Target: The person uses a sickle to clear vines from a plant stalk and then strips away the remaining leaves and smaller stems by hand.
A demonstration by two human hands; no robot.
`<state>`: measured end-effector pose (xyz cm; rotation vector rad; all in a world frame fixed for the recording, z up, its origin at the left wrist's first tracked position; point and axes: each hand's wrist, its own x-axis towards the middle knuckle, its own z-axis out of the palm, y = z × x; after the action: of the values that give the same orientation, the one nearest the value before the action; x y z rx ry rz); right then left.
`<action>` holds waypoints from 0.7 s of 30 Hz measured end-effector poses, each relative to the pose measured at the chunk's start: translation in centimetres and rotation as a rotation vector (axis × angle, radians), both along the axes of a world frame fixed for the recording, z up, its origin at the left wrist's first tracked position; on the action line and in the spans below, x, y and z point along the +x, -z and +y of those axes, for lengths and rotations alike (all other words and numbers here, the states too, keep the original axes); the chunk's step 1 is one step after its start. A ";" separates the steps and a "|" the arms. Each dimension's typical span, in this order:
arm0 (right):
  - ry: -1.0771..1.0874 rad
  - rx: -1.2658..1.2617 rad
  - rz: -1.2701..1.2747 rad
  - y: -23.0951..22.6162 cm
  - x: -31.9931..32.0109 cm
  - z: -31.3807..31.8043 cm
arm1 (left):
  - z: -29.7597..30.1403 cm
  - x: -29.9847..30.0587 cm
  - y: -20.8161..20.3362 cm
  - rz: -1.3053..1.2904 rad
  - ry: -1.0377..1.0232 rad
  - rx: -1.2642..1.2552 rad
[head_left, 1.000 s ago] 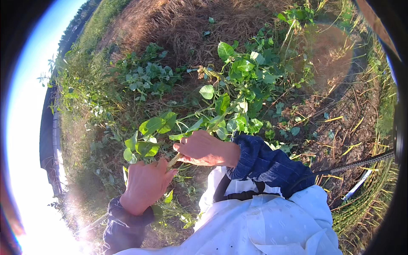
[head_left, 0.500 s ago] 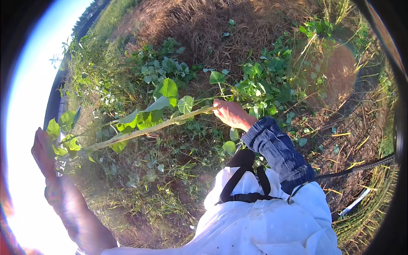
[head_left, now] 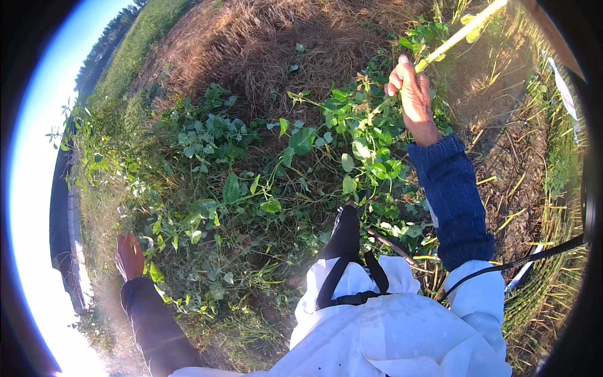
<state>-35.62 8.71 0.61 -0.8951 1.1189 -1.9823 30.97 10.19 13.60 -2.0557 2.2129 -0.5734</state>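
Note:
My right hand [head_left: 411, 94] is closed around a thick, pale green plant stalk [head_left: 465, 32], which slants from the fist toward the upper right rim. Leafy growth [head_left: 370, 116] lies just left of and below that fist; whether it joins the stalk I cannot tell. Low on the left, my left hand [head_left: 129, 256] hangs beside the weeds, its fingers shaded and indistinct. A long vine with broad green leaves [head_left: 270, 205] trails over the plants between the two hands.
Dry brown grass [head_left: 270, 56] covers the ground ahead. On the right lie cut yellowish stems [head_left: 512, 217] on bare soil, with a black cord [head_left: 534, 257] crossing there. A dark shoe [head_left: 342, 229] stands among the weeds in front of me.
My right hand has swung up and right with the stalk, which no longer spans toward the left hand. The left hand has dropped lower and moved inward.

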 end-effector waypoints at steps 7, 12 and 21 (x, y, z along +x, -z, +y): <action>0.252 -0.197 -0.150 -7.5 -7.2 12.0 | -3.3 -23.9 12.9 0.517 0.714 0.273; 0.584 -0.119 -0.052 -12.3 -4.9 21.3 | -2.7 -41.1 17.1 0.806 1.013 0.529; 0.791 -0.153 -0.111 -14.0 0.1 31.1 | -0.7 -63.4 25.6 0.598 1.392 0.417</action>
<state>-35.53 39.81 14.64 -0.4189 1.4050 -2.7389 -32.44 9.53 -11.95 -0.2307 3.4109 0.5683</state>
